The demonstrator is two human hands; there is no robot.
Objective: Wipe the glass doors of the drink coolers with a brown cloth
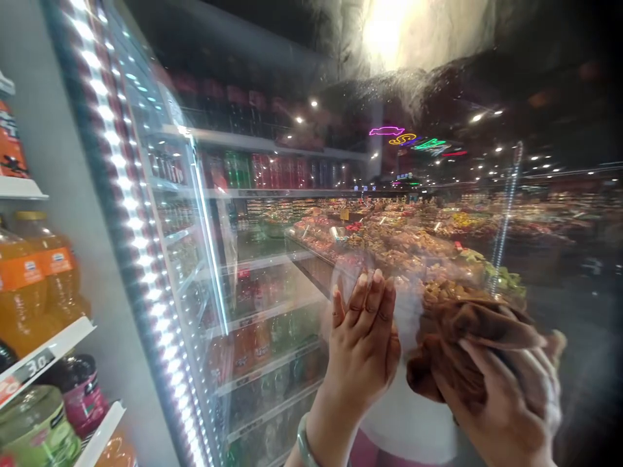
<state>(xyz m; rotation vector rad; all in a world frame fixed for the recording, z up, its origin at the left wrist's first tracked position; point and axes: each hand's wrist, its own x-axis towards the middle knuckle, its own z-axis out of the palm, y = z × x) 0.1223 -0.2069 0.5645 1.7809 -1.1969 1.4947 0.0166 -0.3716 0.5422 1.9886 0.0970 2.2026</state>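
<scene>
Clamped on a bunched brown cloth (467, 337), the right grip (516, 402) is up at the glass (438, 136); the left grip (365, 344), open beside it, seems to touch too, near shelved bottles (53, 272)

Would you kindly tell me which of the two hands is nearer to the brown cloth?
Right. The right hand holds the brown cloth, while the left hand is raised just to the cloth's left, fingers up and not holding it.

Orange-drink bottles (61, 275) on shelf (72, 332) — price label (36, 365) along edge — bright light strip (127, 194) nearby.
</scene>
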